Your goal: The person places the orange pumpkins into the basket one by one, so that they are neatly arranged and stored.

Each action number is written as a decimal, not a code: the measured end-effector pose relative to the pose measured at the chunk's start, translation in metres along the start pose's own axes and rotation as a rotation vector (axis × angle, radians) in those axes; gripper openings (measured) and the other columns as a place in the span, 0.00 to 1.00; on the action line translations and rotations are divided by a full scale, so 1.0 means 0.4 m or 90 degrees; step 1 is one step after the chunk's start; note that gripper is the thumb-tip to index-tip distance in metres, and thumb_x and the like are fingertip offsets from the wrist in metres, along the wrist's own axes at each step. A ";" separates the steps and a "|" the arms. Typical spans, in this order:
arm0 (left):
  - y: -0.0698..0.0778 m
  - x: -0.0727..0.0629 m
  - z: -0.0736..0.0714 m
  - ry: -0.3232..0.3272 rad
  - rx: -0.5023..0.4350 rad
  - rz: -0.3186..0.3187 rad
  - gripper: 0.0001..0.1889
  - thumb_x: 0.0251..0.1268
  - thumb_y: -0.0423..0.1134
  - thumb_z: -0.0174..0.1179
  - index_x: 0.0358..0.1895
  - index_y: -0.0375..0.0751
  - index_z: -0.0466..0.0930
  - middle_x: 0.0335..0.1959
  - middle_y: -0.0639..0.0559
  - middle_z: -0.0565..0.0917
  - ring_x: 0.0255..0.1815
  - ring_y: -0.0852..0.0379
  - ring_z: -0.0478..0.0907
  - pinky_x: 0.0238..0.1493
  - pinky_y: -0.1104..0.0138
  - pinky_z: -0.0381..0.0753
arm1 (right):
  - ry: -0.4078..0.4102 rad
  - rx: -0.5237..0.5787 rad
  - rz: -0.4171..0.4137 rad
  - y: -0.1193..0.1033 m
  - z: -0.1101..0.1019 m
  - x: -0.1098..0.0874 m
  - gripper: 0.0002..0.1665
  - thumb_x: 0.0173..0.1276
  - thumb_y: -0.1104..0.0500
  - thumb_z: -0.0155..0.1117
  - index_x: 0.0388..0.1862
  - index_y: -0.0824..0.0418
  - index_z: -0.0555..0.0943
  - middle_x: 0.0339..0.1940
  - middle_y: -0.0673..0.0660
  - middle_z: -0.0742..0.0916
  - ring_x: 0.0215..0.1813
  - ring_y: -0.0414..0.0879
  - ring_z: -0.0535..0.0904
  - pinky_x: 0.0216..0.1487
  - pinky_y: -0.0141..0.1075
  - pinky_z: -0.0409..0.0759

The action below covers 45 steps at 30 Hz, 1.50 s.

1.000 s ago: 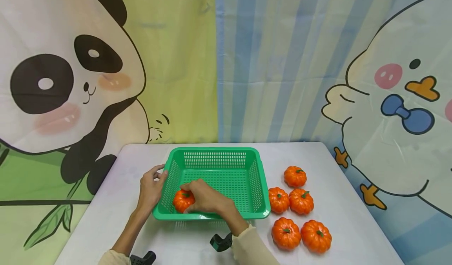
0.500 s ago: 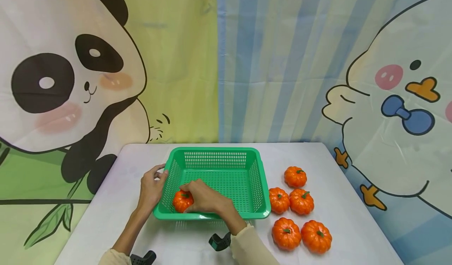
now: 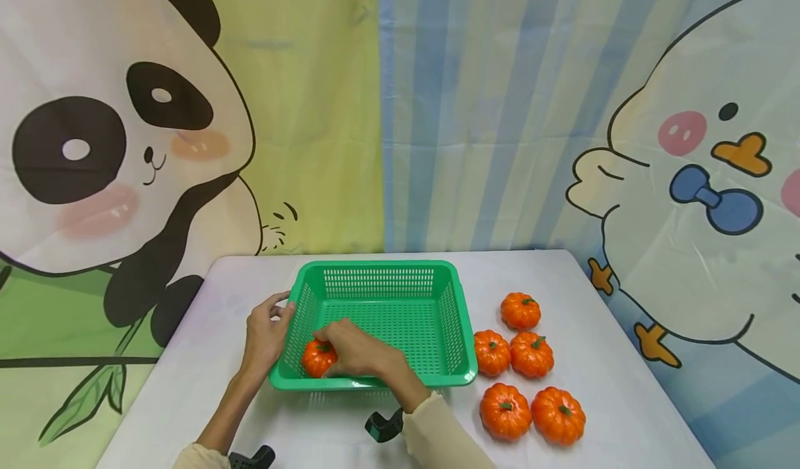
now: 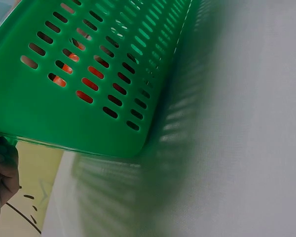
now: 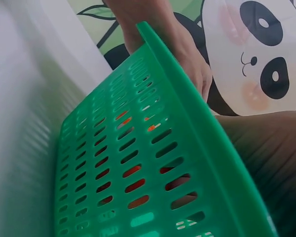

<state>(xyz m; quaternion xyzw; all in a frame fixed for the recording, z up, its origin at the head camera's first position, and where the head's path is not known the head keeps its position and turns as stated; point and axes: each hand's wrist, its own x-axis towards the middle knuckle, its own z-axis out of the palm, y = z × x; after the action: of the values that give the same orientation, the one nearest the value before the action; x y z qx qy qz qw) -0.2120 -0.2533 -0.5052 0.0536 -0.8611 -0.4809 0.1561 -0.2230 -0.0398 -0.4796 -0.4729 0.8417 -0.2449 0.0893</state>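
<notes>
A green plastic basket (image 3: 300, 384) with slotted walls stands on the white table. My left hand (image 3: 267, 330) grips its left rim, and in the left wrist view that hand (image 4: 4, 170) shows at the rim's end. Inside the basket, by the front-left corner, my right hand (image 3: 356, 349) holds a small orange pumpkin (image 3: 317, 358) with a green stem, thumb in front and fingers behind. The right hand covers the pumpkin's right side. Through the slots in the right wrist view, orange bits of the pumpkin (image 5: 134, 185) show.
Right of the basket lie several more orange pumpkins, the nearest pumpkin (image 3: 492, 353) close against its wall. Two larger ones, including a front pumpkin (image 3: 558, 416), lie nearer the front. Behind the table (image 3: 625, 413) hangs a curtain (image 3: 456, 108) with cartoon animals.
My right hand has slid slightly left inside the basket with the pumpkin, closer to the left wall. My left hand stays on the rim; the head view has shifted slightly.
</notes>
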 end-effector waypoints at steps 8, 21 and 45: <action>0.002 0.001 -0.001 -0.001 0.001 0.000 0.22 0.86 0.40 0.59 0.71 0.29 0.80 0.34 0.34 0.89 0.19 0.67 0.83 0.27 0.73 0.80 | -0.004 -0.011 0.005 -0.001 0.006 0.001 0.26 0.62 0.61 0.87 0.59 0.65 0.88 0.44 0.51 0.93 0.38 0.33 0.81 0.45 0.17 0.77; 0.001 -0.001 0.000 -0.002 0.001 -0.009 0.21 0.86 0.39 0.59 0.71 0.29 0.80 0.33 0.35 0.88 0.20 0.65 0.84 0.27 0.72 0.80 | 0.002 -0.008 0.012 0.000 0.014 -0.004 0.30 0.63 0.59 0.87 0.62 0.65 0.88 0.48 0.52 0.93 0.42 0.34 0.82 0.49 0.18 0.78; 0.001 -0.003 0.003 0.011 0.016 -0.002 0.21 0.86 0.40 0.59 0.71 0.30 0.81 0.34 0.35 0.88 0.20 0.64 0.83 0.26 0.71 0.79 | 0.004 -0.019 0.013 0.002 0.003 -0.005 0.33 0.64 0.57 0.87 0.65 0.66 0.86 0.49 0.52 0.93 0.43 0.36 0.85 0.48 0.19 0.79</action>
<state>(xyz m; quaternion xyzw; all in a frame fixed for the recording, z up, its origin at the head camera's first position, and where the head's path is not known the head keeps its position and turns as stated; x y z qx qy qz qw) -0.2111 -0.2519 -0.5058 0.0609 -0.8656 -0.4699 0.1618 -0.2220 -0.0381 -0.4812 -0.4645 0.8505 -0.2329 0.0819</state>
